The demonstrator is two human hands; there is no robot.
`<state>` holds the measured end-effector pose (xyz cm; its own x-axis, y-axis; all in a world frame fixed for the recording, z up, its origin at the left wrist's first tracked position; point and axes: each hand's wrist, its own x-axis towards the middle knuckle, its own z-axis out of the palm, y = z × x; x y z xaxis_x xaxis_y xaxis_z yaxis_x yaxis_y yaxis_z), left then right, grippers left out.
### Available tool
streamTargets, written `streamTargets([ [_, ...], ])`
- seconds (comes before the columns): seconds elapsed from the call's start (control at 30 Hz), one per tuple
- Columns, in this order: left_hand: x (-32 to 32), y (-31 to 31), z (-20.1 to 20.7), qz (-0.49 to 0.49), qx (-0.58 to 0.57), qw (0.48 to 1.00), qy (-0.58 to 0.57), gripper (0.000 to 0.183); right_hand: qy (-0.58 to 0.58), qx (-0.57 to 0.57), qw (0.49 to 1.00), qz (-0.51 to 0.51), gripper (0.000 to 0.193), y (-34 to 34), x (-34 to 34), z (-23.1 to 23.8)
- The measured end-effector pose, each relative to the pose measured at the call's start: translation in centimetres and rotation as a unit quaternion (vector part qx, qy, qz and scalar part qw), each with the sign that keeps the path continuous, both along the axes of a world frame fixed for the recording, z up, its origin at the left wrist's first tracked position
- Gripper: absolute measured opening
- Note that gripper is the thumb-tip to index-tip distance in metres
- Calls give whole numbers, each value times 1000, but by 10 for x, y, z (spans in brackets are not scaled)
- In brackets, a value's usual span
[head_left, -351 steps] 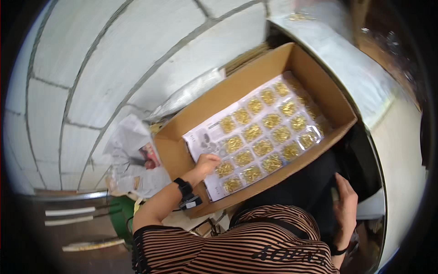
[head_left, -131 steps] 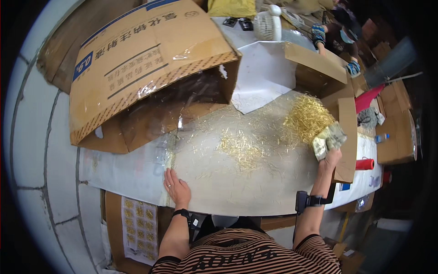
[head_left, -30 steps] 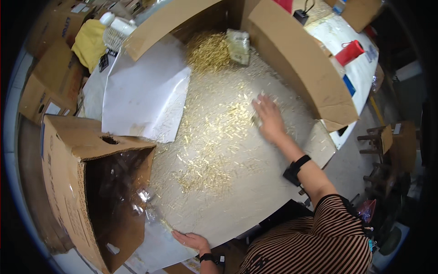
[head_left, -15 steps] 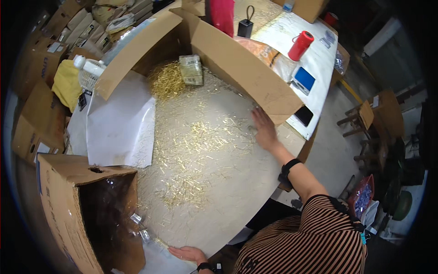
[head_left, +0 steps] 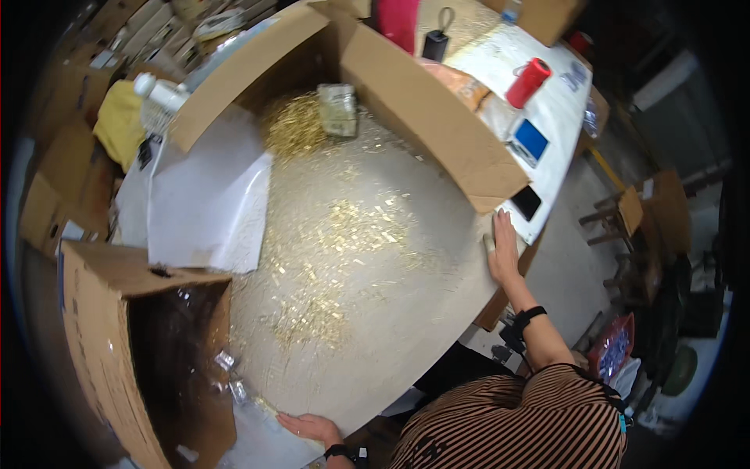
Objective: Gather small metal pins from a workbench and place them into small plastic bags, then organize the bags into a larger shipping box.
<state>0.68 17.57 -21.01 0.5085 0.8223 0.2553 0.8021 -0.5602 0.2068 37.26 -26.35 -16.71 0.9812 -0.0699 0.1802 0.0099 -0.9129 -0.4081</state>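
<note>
Right hand (head_left: 502, 248) open, flat on desk (head_left: 406, 336) edge at right of frame, left hand (head_left: 308, 427) open, palm down at lower centre, small gold metal pieces (head_left: 355, 234) scattered mid-frame, open cardboard box (head_left: 117, 336) lower left.

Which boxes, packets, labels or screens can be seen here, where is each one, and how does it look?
Large brown cardboard box: lower left, on its side, clear plastic inside.
Open brown cardboard box: top centre, flaps spread.
Small pale packet: inside that box, beside a heap of gold pieces.
Red cylinder: upper right, on the white table.
Blue rectangular card: below the cylinder.
Black phone: table edge, screen dark, above the right hand.
</note>
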Motion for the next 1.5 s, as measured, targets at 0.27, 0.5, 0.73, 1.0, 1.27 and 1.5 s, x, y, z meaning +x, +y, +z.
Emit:
streamTargets([
  [0.27,12,-11,10,45,-23,999,7,47,88,-68,977,183,67,84,-45,11],
  [0.5,19,-14,17,36,-2,999,29,52,30,-68,980,186,65,83,-44,0],
  [0.73,20,-13,30,82,-86,993,2,58,23,-75,973,217,61,89,-46,-2],
  [1.0,19,-14,27,101,-93,991,6,58,-12,-109,965,238,58,76,-47,-17],
  [1.27,19,-13,29,91,-95,991,-20,57,-18,-120,961,249,57,76,-43,-19],
  [1.5,19,-13,29,90,-92,991,-30,56,-9,-111,965,238,56,74,-43,-21],
])
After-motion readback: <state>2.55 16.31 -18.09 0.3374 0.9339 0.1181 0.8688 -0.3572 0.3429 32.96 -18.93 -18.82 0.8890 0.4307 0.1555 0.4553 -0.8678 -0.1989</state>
